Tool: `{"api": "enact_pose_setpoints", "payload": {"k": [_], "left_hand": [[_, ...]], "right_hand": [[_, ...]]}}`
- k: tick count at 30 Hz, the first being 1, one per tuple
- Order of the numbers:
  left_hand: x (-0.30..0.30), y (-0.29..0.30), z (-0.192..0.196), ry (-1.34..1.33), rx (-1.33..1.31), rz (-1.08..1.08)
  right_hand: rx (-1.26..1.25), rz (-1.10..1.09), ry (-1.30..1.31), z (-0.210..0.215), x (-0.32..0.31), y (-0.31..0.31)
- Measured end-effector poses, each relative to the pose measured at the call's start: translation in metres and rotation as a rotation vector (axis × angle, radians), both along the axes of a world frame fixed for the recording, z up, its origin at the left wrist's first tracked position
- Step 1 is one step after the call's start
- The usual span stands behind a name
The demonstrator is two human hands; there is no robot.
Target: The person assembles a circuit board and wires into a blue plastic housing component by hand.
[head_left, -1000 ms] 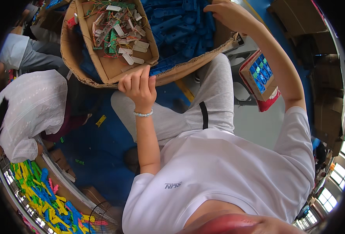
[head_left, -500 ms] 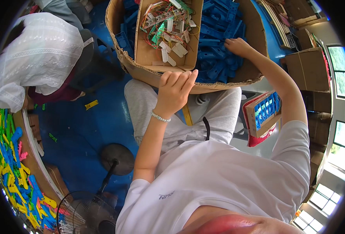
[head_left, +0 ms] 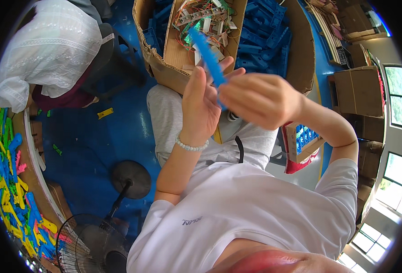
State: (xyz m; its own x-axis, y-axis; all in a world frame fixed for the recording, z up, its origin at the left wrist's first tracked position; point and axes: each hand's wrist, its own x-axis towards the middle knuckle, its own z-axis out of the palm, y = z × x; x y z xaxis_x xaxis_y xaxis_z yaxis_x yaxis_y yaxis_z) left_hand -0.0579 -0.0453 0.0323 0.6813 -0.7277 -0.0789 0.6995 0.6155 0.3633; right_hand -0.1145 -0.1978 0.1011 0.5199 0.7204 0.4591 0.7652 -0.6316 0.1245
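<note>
My right hand point(head_left: 262, 98) grips a long blue plastic piece point(head_left: 206, 52) by its near end; motion blurs it, so its exact kind does not show. Its far end points up and left over a small cardboard tray point(head_left: 173, 51). Close beside the piece, my left hand point(head_left: 198, 107) is open, palm turned up, thumb raised and fingers apart. Whether it touches the piece I cannot tell. Inside the tray lie green circuit boards point(head_left: 204, 26), thin wires and white pieces. A large cardboard box point(head_left: 303, 59) surrounds the tray and holds many blue plastic pieces point(head_left: 265, 32).
A box of blue pieces point(head_left: 306, 136) rests on a red cushion at right. On the left sit a person in white point(head_left: 51, 54), a standing fan point(head_left: 94, 248) and a heap of coloured plastic pieces point(head_left: 19, 195). Cardboard boxes point(head_left: 357, 91) line the right side.
My right hand has come out of the large box toward my left hand, bringing a blue plastic piece. My left hand has left the tray edge, turned palm up and opened.
</note>
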Motion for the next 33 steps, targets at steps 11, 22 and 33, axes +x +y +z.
{"api": "enact_pose_setpoints", "payload": {"k": [11, 22, 33], "left_hand": [[0.019, 0.074, -0.043, -0.073, 0.130, 0.371], [0.009, 0.082, -0.056, -0.072, -0.007, 0.274], [0.051, -0.008, 0.004, -0.695, 0.283, 0.537]], "right_hand": [[0.363, -0.741, 0.402, -0.115, 0.125, -0.079], [0.607, -0.849, 0.713, -0.124, 0.138, -0.113], [1.229, -0.464, 0.462, -0.046, 0.049, -0.083]]}}
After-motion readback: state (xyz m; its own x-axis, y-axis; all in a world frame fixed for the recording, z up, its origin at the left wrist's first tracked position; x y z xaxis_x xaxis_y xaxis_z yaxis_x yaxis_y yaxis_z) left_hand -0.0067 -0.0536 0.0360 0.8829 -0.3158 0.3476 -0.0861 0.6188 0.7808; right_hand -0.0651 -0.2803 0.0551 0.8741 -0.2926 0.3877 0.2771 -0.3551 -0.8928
